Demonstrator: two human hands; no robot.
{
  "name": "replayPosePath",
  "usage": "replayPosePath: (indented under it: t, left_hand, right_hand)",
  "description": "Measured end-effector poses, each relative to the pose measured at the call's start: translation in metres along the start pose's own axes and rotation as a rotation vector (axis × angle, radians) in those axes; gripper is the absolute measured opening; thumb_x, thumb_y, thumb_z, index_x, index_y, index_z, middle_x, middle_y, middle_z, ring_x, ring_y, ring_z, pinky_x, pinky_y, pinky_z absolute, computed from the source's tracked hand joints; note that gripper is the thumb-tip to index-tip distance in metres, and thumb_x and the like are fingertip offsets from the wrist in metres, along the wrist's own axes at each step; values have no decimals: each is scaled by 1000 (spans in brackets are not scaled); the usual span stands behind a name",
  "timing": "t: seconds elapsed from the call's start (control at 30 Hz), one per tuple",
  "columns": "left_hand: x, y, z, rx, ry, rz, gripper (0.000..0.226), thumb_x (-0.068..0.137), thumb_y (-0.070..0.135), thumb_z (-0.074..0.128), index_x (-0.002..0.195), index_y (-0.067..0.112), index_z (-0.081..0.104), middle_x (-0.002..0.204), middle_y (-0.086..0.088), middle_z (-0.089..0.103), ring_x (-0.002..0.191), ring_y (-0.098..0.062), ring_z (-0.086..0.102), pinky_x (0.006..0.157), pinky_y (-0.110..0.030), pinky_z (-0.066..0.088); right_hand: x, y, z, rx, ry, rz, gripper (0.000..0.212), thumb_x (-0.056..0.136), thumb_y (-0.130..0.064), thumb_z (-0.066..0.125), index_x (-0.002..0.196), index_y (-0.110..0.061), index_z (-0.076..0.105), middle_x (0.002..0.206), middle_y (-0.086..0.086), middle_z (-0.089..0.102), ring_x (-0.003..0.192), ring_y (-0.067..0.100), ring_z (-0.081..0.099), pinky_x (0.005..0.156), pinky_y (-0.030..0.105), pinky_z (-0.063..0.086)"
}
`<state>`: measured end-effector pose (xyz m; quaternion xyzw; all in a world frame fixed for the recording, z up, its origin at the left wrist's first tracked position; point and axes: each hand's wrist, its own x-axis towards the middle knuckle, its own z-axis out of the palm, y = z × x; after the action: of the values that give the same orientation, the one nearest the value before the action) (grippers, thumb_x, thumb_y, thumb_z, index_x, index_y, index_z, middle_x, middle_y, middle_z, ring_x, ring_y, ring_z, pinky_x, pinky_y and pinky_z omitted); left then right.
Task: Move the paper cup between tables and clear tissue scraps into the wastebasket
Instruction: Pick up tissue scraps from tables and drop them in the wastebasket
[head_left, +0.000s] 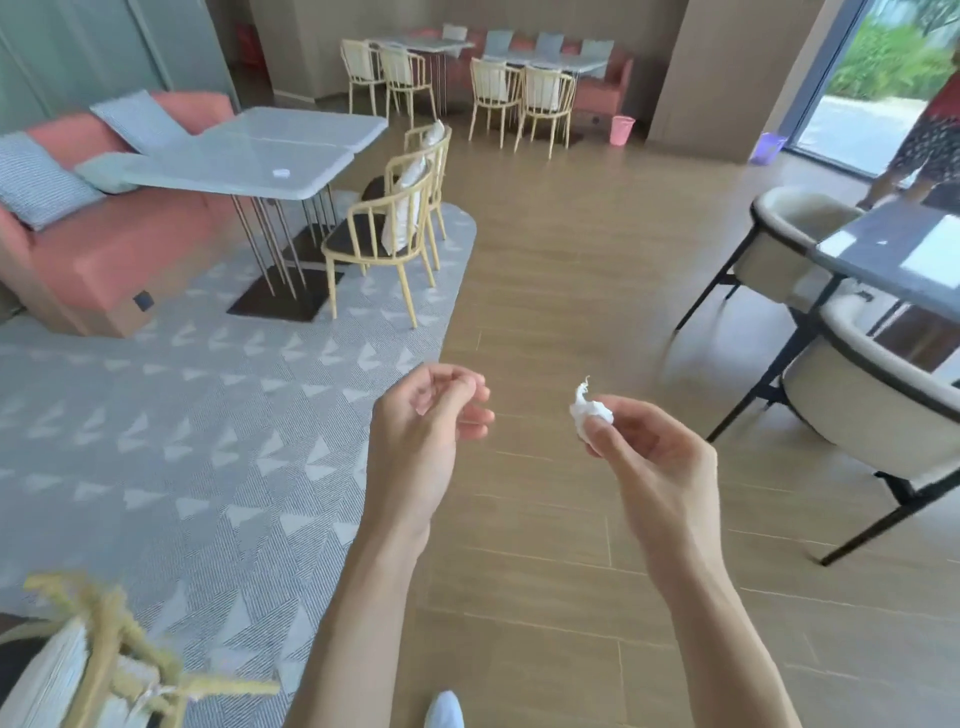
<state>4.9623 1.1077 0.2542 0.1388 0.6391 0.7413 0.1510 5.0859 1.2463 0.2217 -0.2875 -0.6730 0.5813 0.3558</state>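
Here, motion blurred a chair (104, 654) at near left, cut off by the frame, while the right hand (649, 457) pinched a tissue scrap (589, 410) at its fingers' tips; the left hand (421, 421) curled loosely, empty.

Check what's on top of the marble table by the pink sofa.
On the marble table, only one small white object shows, near its front edge; too small to tell whether it is the cup or a scrap. No part of the tabletop is covered.
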Motion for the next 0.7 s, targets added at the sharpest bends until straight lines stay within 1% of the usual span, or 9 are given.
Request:
replayPosePath:
  t: [0.07,0.17,0.27,0.37,0.43,0.53,0.7]
  left_hand:
    - [60,14,15,-20,-36,28,21,100,2,57,83,7,68,81,-6,71,72,-23,70,71,-35,60]
    - [130,18,40,-26,-81,14,21,100,1,56,84,7,68,79,-4,71,71,-22,69,70,-34,60]
    - [183,0,68,-19,-141,-36,20,101,1,56,86,6,69,80,-6,72,71,-22,70,71,-35,61]
    - [238,-23,100,41,-182,-79,19,100,1,57,86,6,69,83,-7,72,71,-22,71,72,-36,60]
    - [279,-37,118,77,-178,-89,21,100,2,58,84,8,70,83,-6,73,70,-20,70,72,-38,60]
    - [349,-51,150,103,-144,-82,22,100,2,58,83,9,70,80,-2,73,68,-18,69,68,-33,60]
    - [479,-40,225,114,-92,-24,22,100,2,59,82,10,69,79,-2,72,69,-20,70,69,-33,59]
  right_hand:
    - [53,-10,16,16,59,-41,6,92,-21,79,97,-24,81,85,-9,79,79,3,74,70,7,50]
    - [116,-11,34,1,99,-43,5,91,-23,80,96,-25,80,86,-12,79,79,0,74,70,8,50]
    - [171,6,46,23,108,-16,5,91,-22,80,94,-26,80,85,-12,79,78,1,73,69,7,48]
    - [233,29,55,29,123,17,6,91,-20,80,94,-25,80,83,-13,78,77,1,73,68,8,48]
    - [280,44,61,45,123,35,4,91,-21,80,94,-24,80,84,-11,79,80,3,74,69,8,49]
    - [360,67,68,88,104,38,6,91,-20,80,94,-25,81,85,-9,80,82,6,75,71,10,50]
    - [516,68,71,102,95,16,4,91,-20,81,94,-23,81,85,-8,80,82,7,75,71,10,51]
